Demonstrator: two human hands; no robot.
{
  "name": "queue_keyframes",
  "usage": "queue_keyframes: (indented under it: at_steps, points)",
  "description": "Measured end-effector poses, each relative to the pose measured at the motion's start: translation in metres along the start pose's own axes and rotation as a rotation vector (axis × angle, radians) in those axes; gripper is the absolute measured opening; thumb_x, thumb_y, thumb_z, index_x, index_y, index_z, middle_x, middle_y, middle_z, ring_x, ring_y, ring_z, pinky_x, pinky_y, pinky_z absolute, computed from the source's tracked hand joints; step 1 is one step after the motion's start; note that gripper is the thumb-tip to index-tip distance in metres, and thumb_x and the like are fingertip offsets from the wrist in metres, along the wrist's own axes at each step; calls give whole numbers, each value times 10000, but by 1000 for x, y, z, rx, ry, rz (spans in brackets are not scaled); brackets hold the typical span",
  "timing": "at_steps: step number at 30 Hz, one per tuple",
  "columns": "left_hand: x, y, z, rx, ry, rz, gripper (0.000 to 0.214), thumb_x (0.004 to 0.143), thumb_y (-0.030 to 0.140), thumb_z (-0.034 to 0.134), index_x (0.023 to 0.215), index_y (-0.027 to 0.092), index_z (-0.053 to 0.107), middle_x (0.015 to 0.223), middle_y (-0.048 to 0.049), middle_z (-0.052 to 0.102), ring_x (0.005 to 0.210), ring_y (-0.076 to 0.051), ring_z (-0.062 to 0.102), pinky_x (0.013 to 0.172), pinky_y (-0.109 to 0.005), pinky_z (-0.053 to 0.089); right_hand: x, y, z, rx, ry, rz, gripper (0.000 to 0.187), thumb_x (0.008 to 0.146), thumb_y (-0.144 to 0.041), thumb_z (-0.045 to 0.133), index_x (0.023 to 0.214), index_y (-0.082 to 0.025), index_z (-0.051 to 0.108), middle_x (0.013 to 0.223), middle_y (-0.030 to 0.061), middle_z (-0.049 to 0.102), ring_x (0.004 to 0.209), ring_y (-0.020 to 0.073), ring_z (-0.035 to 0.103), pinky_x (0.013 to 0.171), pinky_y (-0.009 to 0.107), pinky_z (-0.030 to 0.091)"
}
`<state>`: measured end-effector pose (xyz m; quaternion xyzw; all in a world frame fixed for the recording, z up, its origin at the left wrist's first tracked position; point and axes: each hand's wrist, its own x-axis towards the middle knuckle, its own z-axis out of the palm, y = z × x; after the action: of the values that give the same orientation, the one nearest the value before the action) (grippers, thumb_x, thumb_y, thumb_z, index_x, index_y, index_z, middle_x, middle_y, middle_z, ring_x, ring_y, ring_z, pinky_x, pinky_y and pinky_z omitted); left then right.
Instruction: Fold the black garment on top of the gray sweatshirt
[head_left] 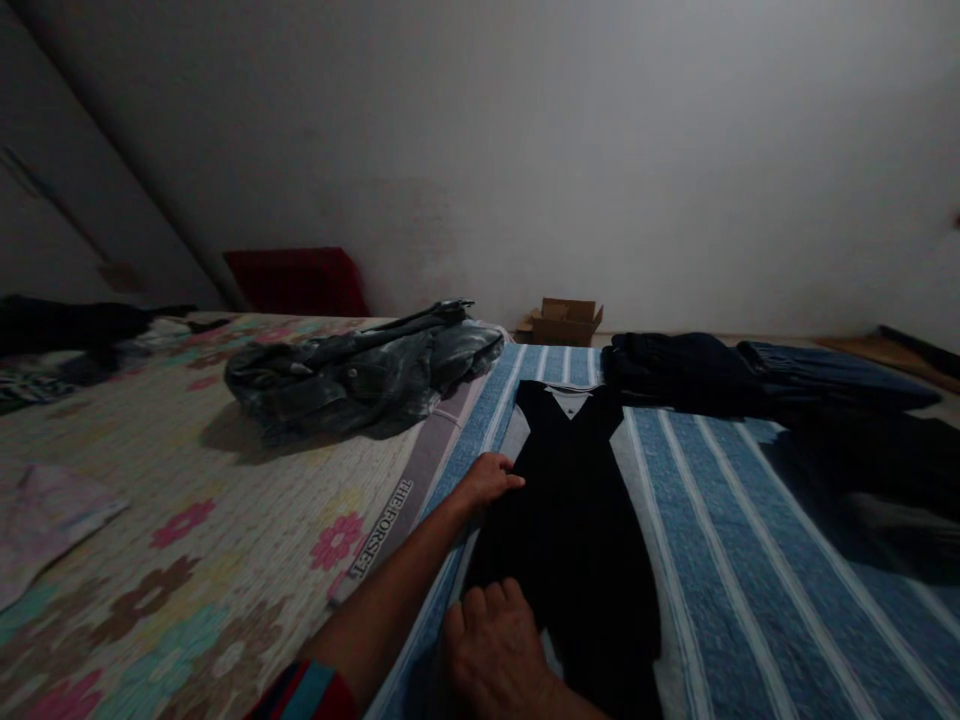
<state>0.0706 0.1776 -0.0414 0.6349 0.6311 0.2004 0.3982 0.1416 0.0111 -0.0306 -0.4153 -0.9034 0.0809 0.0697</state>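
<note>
A black V-neck garment point(574, 500) with pale grey sides lies flat, neckline away from me, a small label inside its collar. My left hand point(489, 482) rests at its left edge, thumb and fingers apart, fingertips on the cloth. Lower down, my right hand point(496, 640) is closed, with its fingers curled on the left edge near the bottom; the pinched cloth is mostly hidden under the knuckles. A striped sleeve point(307, 692) shows on my left forearm. Under the garment is a blue sheet point(720, 520) with white stripes.
A crumpled grey denim garment point(360, 380) lies on the floral bedspread point(270, 540) at left. Folded dark jeans point(682, 370) and dark clothes point(885, 470) are at right. A pink-white cloth point(52, 520) lies far left. Behind stand a cardboard box point(564, 325) and a red object point(296, 280).
</note>
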Motion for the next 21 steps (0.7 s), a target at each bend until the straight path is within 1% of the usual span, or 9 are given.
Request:
queue_keyframes:
  at_steps: [2, 5, 6, 8, 11, 13, 16, 18, 21]
  points:
    - [-3, -2, 3, -6, 12, -5, 136, 612, 184, 673, 734, 124, 682, 558, 47, 559, 556, -127, 544, 522, -211, 387, -12, -7, 3, -32, 107, -68, 70, 829, -168, 534, 839, -133, 593, 784, 128, 654, 718, 240, 614, 678, 431, 486]
    - [-5, -6, 9, -25, 42, -9, 188, 625, 145, 664, 810, 124, 686, 591, 44, 570, 577, -123, 551, 541, -209, 395, -35, -18, 7, -34, 246, -262, 131, 854, -291, 555, 817, -166, 564, 762, 74, 630, 690, 213, 577, 641, 387, 468]
    - [-5, -7, 11, -34, 50, -8, 205, 631, 142, 664, 835, 124, 685, 610, 41, 580, 593, -124, 558, 554, -209, 401, -43, -20, 8, -17, 247, -346, 157, 859, -324, 559, 803, -178, 552, 746, 49, 624, 664, 195, 563, 610, 355, 455]
    - [-6, -8, 15, -53, 56, -3, 213, 646, 149, 665, 858, 126, 683, 660, 27, 610, 636, -131, 577, 582, -212, 417, -57, -24, 8, 30, 181, -500, 172, 867, -331, 567, 768, -194, 534, 710, -1, 613, 609, 152, 537, 543, 294, 412]
    - [-7, -9, 17, -82, 58, 13, 235, 651, 158, 674, 885, 129, 680, 761, 2, 652, 716, -146, 605, 625, -218, 438, -72, -24, 4, 99, 47, -616, 187, 871, -287, 572, 714, -201, 519, 663, -49, 613, 554, 111, 523, 482, 267, 347]
    - [-10, -9, 17, -103, 48, 28, 254, 649, 162, 682, 900, 128, 679, 809, -10, 668, 751, -154, 618, 650, -222, 447, -79, -21, -2, 118, 27, -598, 190, 866, -291, 576, 706, -201, 523, 638, -55, 614, 525, 107, 515, 466, 277, 316]
    - [-16, -9, 15, -132, 15, 44, 255, 647, 168, 685, 898, 124, 678, 803, -18, 678, 748, -162, 632, 660, -232, 456, -86, -12, -9, 133, 114, -503, 143, 844, -287, 588, 743, -197, 544, 615, -51, 601, 496, 106, 493, 477, 277, 298]
    - [-21, -10, 13, -151, -1, 47, 267, 636, 172, 694, 898, 122, 676, 781, -16, 679, 753, -168, 637, 661, -234, 460, -89, -3, -11, 137, 262, -392, 134, 842, -260, 561, 728, -192, 542, 597, -40, 580, 489, 107, 476, 506, 276, 298]
    - [-32, -11, 11, -183, -12, 47, 305, 599, 183, 727, 893, 119, 675, 778, -17, 682, 791, -184, 639, 671, -235, 464, -95, 16, -6, 104, 551, -209, 207, 857, -164, 459, 661, -194, 516, 558, -22, 535, 495, 119, 452, 535, 287, 275]
